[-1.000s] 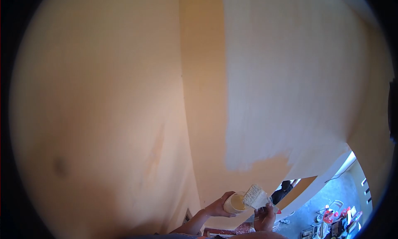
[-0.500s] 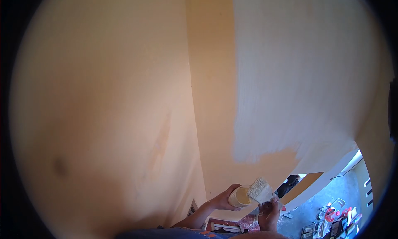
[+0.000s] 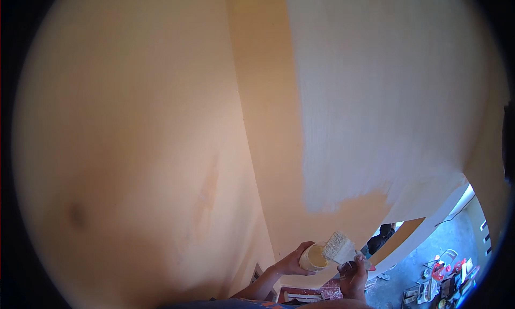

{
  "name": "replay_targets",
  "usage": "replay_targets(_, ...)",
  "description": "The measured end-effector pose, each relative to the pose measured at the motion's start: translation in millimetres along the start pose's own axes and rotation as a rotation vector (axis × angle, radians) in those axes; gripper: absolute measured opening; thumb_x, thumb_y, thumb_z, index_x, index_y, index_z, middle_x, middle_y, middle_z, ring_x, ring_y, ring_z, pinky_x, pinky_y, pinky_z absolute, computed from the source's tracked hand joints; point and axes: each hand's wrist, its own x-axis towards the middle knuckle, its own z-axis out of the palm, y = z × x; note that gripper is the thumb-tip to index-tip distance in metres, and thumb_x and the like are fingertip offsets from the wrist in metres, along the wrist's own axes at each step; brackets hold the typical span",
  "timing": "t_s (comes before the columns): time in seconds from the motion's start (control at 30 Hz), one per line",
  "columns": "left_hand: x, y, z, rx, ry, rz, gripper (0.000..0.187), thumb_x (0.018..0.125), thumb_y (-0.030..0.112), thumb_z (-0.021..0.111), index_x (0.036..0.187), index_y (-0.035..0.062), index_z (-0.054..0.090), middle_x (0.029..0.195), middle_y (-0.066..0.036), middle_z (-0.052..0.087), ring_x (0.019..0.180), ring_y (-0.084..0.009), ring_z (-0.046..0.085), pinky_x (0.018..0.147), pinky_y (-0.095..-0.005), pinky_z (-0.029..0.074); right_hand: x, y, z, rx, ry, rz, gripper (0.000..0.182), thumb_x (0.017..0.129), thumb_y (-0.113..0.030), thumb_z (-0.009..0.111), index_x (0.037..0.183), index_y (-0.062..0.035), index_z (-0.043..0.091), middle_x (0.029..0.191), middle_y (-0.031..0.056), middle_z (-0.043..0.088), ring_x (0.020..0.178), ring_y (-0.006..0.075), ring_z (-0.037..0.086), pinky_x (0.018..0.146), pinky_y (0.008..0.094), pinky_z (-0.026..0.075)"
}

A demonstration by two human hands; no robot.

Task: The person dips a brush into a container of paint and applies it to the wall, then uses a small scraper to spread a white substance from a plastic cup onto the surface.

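Observation:
My left hand [image 3: 293, 259] is wrapped round a small paint tub [image 3: 314, 257] with pale, cream-coloured paint inside, its mouth tipped toward me. Close on its right, my right hand [image 3: 354, 277] grips a wide paintbrush [image 3: 340, 248] by the handle. The bristles point up and left, are coated in whitish paint, and overlap the tub's rim in this view. Behind both hands rises a tan wall [image 3: 271, 148], its right part covered in a pale grey-white coat [image 3: 370, 105] with a ragged lower edge.
A plain wall [image 3: 134, 121] meets the painted one at a corner on the left. Far below at the lower right lies a bluish floor [image 3: 397, 287] with a chair [image 3: 448, 256] and red items [image 3: 441, 270]. A dark-clothed person [image 3: 380, 239] shows through an opening.
The view has shifted slightly, so the hands and the floor items sit a little farther right. Both hands keep their hold on the tub and the brush.

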Motion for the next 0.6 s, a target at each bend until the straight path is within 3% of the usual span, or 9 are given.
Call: replay_targets(0.6,-5,7,7,0.005,0.018,0.002,0.098,0.062,0.019,0.084,0.137,0.0057,0.022,0.132,-0.012,0.041,0.126,-0.0235,0.038,0.104,-0.0382,0.032,0,-6,-3,0.079,-0.022,0.066,0.027,0.083,-0.028,0.062,0.106,-0.0156,0.054,0.082,0.0022,0.057,0.07,0.0175,0.056,0.059,0.034,0.051)
